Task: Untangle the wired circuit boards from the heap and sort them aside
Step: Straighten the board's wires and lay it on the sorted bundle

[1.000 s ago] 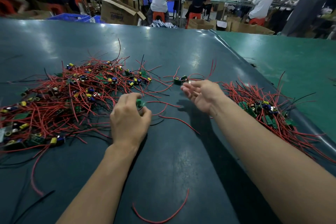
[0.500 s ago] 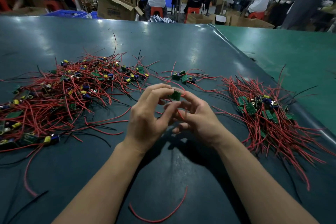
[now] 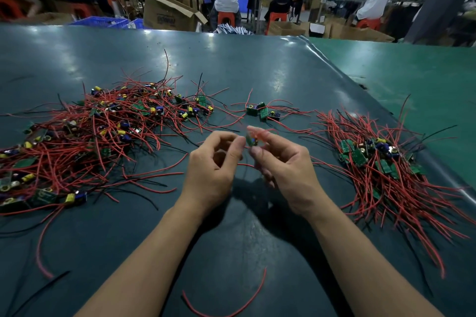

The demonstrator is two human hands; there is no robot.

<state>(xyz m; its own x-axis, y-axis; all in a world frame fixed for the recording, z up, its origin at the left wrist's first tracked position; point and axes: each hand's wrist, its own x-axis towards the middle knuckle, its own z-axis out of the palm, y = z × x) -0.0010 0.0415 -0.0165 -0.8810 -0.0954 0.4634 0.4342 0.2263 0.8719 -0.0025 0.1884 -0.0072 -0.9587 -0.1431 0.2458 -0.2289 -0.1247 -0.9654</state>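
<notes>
Right hand pinched one freed board; left hand loosely curled, empty. Next, probably: place it on the sorted pile near the counter's right edge.

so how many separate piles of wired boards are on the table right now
3: the big tangled heap at left, a small cluster at centre back, and the sorted pile at right. One more board is in the hands.

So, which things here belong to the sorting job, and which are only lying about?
Belonging to the job:
- tangled heap
- circuit board pinched in the right hand, left hand beside it
- small group of boards
- sorted pile

Only lying about:
- loose red wire
- cardboard box
</notes>
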